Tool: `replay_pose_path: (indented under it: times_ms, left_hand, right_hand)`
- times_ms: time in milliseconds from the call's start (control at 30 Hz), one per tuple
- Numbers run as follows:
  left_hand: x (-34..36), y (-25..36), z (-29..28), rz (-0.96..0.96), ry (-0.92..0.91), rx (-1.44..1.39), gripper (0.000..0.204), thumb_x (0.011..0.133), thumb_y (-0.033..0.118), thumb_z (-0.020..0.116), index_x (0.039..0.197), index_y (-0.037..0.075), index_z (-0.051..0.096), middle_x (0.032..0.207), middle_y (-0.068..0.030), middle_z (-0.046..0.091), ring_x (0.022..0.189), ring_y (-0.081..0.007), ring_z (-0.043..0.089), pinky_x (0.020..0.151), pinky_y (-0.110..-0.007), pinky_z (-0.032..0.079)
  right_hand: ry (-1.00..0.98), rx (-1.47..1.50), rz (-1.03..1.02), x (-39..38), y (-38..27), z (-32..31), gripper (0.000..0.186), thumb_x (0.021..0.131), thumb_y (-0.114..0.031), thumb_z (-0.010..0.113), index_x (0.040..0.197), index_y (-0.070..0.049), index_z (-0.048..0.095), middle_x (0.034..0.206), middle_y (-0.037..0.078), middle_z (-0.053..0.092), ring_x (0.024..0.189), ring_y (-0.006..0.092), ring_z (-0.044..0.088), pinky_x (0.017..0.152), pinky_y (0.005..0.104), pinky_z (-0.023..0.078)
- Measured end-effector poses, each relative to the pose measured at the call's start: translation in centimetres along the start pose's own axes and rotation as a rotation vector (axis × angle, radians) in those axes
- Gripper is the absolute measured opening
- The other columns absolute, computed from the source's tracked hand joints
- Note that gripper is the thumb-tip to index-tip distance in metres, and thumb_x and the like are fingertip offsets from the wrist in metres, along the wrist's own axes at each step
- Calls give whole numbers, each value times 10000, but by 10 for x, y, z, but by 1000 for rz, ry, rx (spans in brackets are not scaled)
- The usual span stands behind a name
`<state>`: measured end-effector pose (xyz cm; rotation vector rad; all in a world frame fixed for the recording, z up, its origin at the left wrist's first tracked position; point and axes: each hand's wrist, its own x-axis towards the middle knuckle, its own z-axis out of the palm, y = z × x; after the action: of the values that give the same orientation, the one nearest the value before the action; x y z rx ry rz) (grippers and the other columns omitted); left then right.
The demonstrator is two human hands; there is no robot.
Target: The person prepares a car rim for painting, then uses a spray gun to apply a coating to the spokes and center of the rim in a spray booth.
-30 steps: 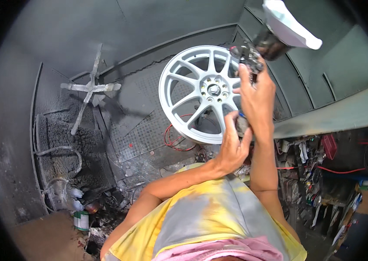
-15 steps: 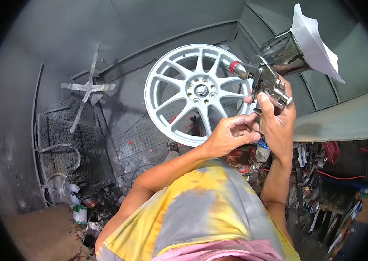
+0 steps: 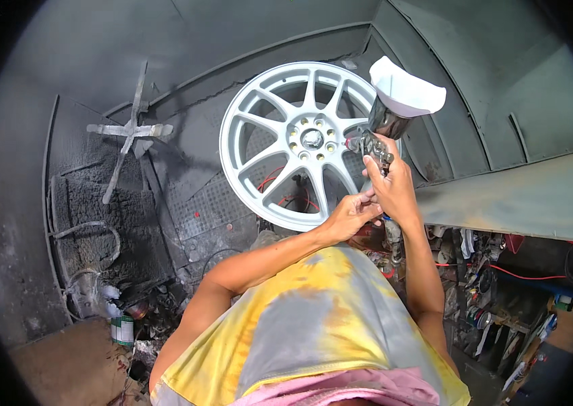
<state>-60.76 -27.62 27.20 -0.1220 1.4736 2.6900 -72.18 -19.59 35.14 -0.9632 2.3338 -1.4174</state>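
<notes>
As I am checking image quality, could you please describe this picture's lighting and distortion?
Head view: black fills the fisheye corners, and the back wall has a bowed lower edge; head view: the white wheel is bright, the spray gun's cup dark; head view: the lower-right clutter lies dim.

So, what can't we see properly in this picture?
All in the head view:
- Handle of the gun: mostly behind the right hand.
- Inside of the cup: hidden by its dark wall and the white paper.
- Right side of the wheel: partly behind gun, cup and right hand.
- Fingertips of the left hand: overlapping, so touch is unclear.
- Clutter at right: too small and dark.
</notes>
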Motion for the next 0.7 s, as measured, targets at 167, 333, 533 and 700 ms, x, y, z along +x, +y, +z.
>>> replay_pose_path:
  times_ms: [167, 333, 533, 700]
  left_hand:
    - [-16, 34, -39, 224, -5, 819, 219, 1008, 135, 685, 1177, -2, 707, 1111, -127, 738, 913, -249, 702, 806, -361, 549]
    - [-31, 77, -120, 507, 252, 1469, 123, 926, 101, 732, 996, 4, 706, 1003, -141, 671, 976, -351, 651, 878, -471, 528]
    - [-33, 87, -169, 468, 195, 1685, 335, 982, 307, 686, 1221, 74, 657, 1342, -150, 575, 1389, -359, 486, 1219, -620, 290]
    - [-28, 110, -208, 484, 426, 1703, 492, 943, 452, 723, 1316, 140, 648, 1449, -172, 504, 1477, -370, 411, 1233, -612, 273]
  right_hand:
    - [-67, 101, 177, -7, -15, 5, 367, 1038, -131, 628, 1384, -35, 550, 802, 111, 690, 602, 171, 656, 569, 352, 518]
    - [-155, 156, 228, -16, -25, 7, 390, 1039, -135, 636, 1404, -41, 537, 788, 78, 681, 544, 114, 581, 515, 318, 487]
    - [-325, 266, 191, -15, -41, 30, 413, 1033, -138, 639, 1421, -47, 534, 850, 72, 700, 602, 90, 604, 516, 296, 483]
    - [-352, 322, 71, 18, -59, 69, 413, 1027, -139, 644, 1414, -41, 537, 838, 81, 698, 603, 98, 614, 514, 296, 490]
